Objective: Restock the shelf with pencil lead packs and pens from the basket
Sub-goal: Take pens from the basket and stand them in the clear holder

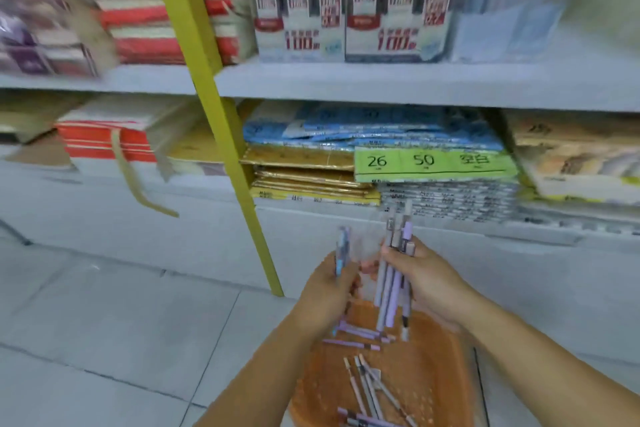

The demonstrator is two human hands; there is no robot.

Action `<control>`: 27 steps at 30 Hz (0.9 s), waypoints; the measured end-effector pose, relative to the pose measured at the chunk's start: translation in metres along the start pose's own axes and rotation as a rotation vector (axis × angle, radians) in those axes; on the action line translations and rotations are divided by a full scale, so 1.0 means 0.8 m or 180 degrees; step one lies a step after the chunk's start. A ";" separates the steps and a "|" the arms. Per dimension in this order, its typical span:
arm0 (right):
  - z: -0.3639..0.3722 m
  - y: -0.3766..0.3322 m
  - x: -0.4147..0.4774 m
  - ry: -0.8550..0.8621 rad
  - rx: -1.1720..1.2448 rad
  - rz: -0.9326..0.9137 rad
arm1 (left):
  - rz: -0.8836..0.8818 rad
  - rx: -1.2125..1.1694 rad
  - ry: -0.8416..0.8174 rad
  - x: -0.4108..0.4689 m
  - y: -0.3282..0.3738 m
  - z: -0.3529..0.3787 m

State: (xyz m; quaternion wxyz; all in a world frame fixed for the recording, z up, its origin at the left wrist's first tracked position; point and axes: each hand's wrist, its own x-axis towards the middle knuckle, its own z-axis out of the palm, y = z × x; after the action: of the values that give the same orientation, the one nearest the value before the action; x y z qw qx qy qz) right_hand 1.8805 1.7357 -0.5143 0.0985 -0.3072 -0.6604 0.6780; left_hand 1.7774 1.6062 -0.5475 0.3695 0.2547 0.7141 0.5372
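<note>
Pens [370, 388] lie loose in the orange basket [433, 371] beneath my hands, lilac and grey barrels, roughly a dozen, the exact count blurred. My right hand [427, 282] is clamped around a bunch [393, 291] of about five lilac-grey pens, held upright. My left hand [330, 291], just beside it, grips a slim blue-tinted pen or pack [342, 253]. Beyond my hands, the shelf [415, 88] holds two boxes [346, 3] marked 100.
</note>
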 end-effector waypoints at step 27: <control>-0.072 -0.260 -0.037 0.0060 -0.1171 -0.1754 | 0.1395 0.0035 -0.0501 0.004 0.259 -0.003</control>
State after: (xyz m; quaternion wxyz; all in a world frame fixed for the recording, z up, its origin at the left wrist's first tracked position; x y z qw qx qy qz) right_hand 1.8791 1.7906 -0.3035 0.2271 -0.1359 -0.8292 0.4924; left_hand 1.7667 1.6675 -0.3502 0.2973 0.4468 0.6136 0.5791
